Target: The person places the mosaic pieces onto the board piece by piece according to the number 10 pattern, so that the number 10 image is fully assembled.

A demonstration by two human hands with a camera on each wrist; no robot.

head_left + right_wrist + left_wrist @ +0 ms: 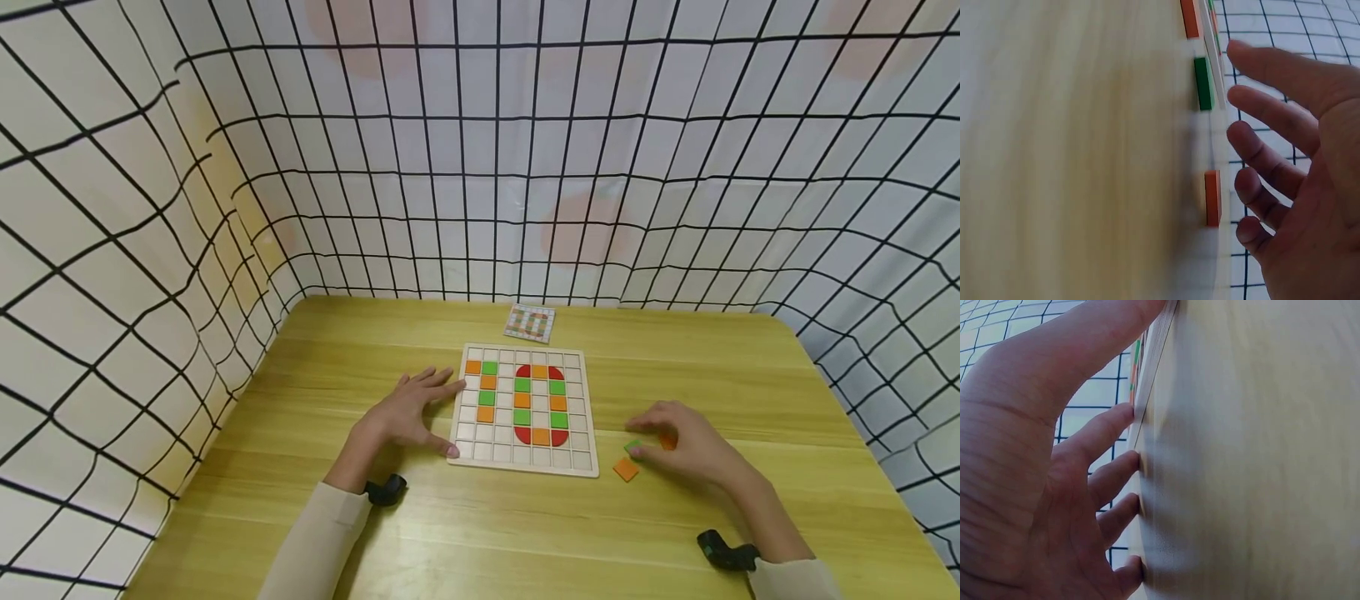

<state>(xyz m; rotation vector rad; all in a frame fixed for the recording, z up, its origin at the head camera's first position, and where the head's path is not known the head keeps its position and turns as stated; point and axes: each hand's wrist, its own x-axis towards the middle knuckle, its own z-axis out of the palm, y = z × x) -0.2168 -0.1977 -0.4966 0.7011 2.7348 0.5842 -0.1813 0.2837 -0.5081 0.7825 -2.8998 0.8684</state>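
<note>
My left hand, fingers spread, lies along the left edge of a gridded wooden board, its thumb and a fingertip touching the rim. Coloured pieces sit in the board's cells: orange and green squares at left, and a ring with red rounded corners at right. Right of the board, my right hand hovers over loose tiles, fingers slightly bent. Below it are a green tile and an orange tile. Another orange tile lies nearer the board. A gap shows between these fingers and the tiles.
Behind the board lies a small card printed with a coloured grid pattern. The yellow wood-grain table is bounded at the back and sides by white walls with black grid lines. Each wrist wears a black device.
</note>
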